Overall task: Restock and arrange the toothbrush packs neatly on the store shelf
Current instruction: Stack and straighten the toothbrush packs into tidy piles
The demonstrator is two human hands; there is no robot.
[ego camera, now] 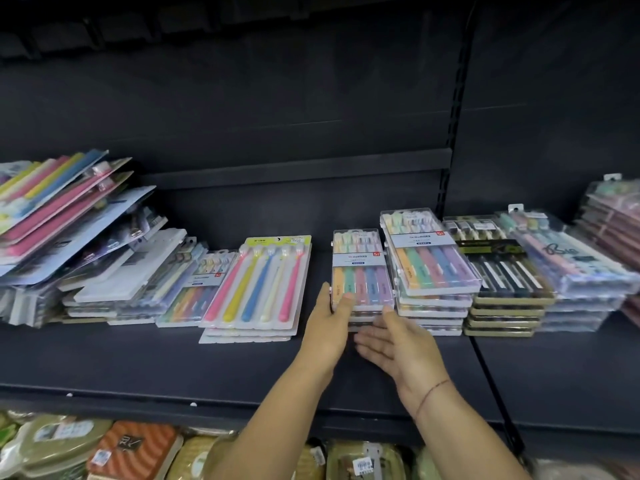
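Observation:
A short stack of clear five-brush toothbrush packs (362,268) lies mid-shelf on the dark store shelf (173,362). My left hand (329,327) holds the stack's near left corner, thumb on top of the upper pack. My right hand (394,344) lies flat and straight against the stack's front edge, thumb pointing up at it. A taller stack of the same packs (429,258) stands just right of it. To the left lies a stack of carded packs with pink, yellow and blue brushes (259,289).
Black-and-gold packs (502,271) and clear packs (568,258) are stacked further right. A messy heap of mixed packs (69,230) leans at the far left. The lower shelf holds wrapped green and orange goods (104,448). The shelf's front strip is bare.

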